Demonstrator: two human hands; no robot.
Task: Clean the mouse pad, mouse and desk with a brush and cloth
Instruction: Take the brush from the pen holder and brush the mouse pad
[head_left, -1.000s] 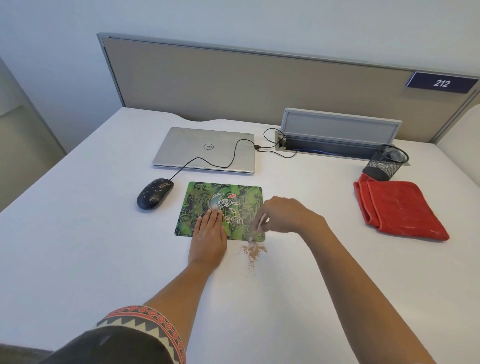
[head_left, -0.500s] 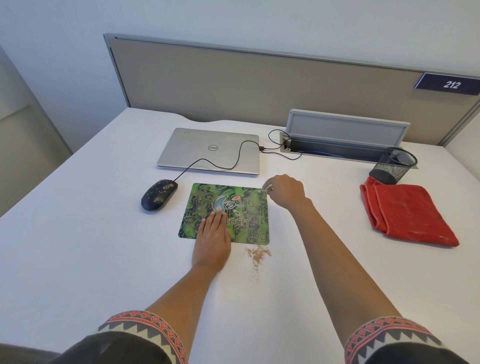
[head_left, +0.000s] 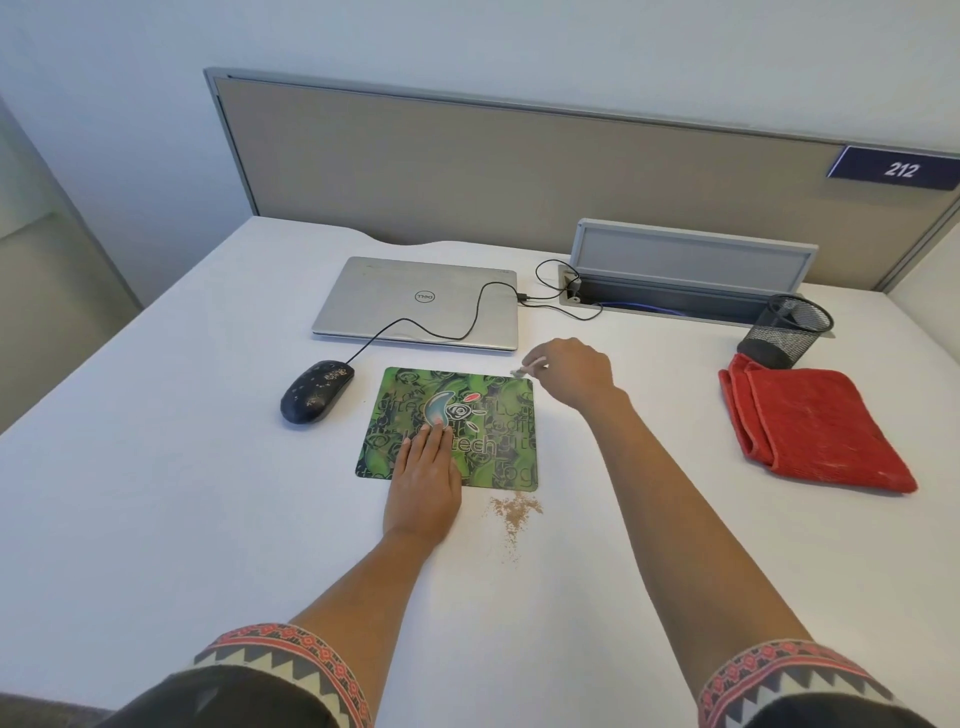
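A green patterned mouse pad (head_left: 493, 415) lies flat on the white desk (head_left: 182, 519). My left hand (head_left: 423, 478) presses flat on the pad's near edge, fingers together. My right hand (head_left: 571, 374) hovers at the pad's far right corner, pinching a small pale brush (head_left: 522, 370) whose tip points left. A little heap of brown dust (head_left: 514, 512) sits on the desk just below the pad's near right corner. A dark, speckled wired mouse (head_left: 316, 391) rests left of the pad. A folded red cloth (head_left: 810, 428) lies at the right.
A closed silver laptop (head_left: 421, 301) lies behind the pad, with the mouse cable (head_left: 467, 322) running over it to an open cable tray (head_left: 685, 291). A black mesh pen cup (head_left: 787, 330) stands behind the cloth. A grey partition closes the back.
My right hand with the brush has travelled from the pad's near right corner, by the dust heap, up to its far right corner. My left hand stays flat on the pad.
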